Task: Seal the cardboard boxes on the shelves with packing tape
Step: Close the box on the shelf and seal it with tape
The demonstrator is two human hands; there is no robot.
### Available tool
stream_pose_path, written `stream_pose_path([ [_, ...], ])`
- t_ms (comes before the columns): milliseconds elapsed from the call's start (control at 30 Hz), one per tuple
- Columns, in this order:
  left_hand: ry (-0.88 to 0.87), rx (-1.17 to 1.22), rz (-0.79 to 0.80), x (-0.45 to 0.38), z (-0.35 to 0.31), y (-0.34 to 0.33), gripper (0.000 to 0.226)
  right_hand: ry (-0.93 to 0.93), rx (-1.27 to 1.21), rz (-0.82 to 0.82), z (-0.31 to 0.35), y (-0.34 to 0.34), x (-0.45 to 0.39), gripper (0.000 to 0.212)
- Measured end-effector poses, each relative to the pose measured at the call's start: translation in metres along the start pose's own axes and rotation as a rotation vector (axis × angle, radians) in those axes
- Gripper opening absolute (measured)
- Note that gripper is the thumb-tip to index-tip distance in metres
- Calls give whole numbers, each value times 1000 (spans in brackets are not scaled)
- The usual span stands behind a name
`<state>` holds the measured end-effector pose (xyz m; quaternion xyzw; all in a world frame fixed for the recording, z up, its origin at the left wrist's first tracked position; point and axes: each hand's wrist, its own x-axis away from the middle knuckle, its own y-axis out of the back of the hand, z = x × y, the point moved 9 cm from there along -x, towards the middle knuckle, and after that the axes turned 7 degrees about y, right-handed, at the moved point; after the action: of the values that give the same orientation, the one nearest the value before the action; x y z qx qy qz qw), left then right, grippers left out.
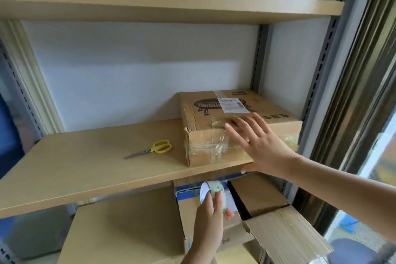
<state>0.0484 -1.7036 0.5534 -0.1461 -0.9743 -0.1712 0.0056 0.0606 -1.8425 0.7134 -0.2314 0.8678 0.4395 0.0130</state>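
Right hand [260,146] flat, fingers straight, pressing tape onto box [240,126]; left hand [211,213] grips tape roll [213,194] at 6 o'clock. Keep strip taut, smooth firmly.

Cardboard box [235,118]: matt brown corrugated board, torn and rough at its near-left corner, with glossy, wrinkled clear tape beneath the flat right hand [261,141] and a smooth white paper label just beyond the fingertips. Tape roll [214,191]: shiny transparent film on a white core, held in the left hand [211,216]. Shelf [96,167]: smooth, matt, pale wood-look board. Scissors [154,148], left of the right hand: glossy yellow plastic handles, dull grey metal blades. Uprights [325,53]: matt grey slotted metal.
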Motion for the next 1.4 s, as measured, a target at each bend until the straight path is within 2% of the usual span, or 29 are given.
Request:
stream_pose_path([
  [133, -12, -13, 5, 0, -6, 2, 45, -86, -29, 9, 2, -4, -6, 153],
  [300, -71, 12, 55, 18, -6, 3, 44, -51, -5, -2, 6, 18, 2, 147],
  [400, -125, 63, 91, 33, -27, 15, 38, -45, 36, -29, -2, 56, 6, 142],
  [567, -261, 128, -5, 56, -101, 69, 38, -58, 24, -20, -39, 133, 7, 140],
  [700, -374, 178, -27, 75, -164, 107, 39, -41, -168, 36, -69, 180, -1, 130],
  [800, -410, 278, -28, 81, -203, 130, 36, -29, -434, 63, -93, 205, -15, 112],
  [933, -429, 349, -14, 75, -244, 144, 33, -32, -585, 117, -120, 218, -32, 87],
  [1033, -446, 312, -23, 63, -268, 146, 33, -71, -641, 182, -123, 206, -38, 83],
  [1133, -394, 355, -16, 42, -279, 142, 31, -87, -723, 94, -113, 198, -45, 82],
  [1200, -385, 355, -17, 34, -285, 136, 32, -51, -625, 6, -104, 206, -53, 65],
  [1233, -387, 340, -15, 31, -286, 133, 32, -53, -537, -9, -100, 210, -59, 63],
  [1300, -417, 351, -27, 29, -289, 132, 34, -88, -377, -51, -93, 216, -73, 78],
  [1400, -473, 304, 20, 26, -280, 133, 41, -77, -278, -131, -85, 215, -90, 70],
])
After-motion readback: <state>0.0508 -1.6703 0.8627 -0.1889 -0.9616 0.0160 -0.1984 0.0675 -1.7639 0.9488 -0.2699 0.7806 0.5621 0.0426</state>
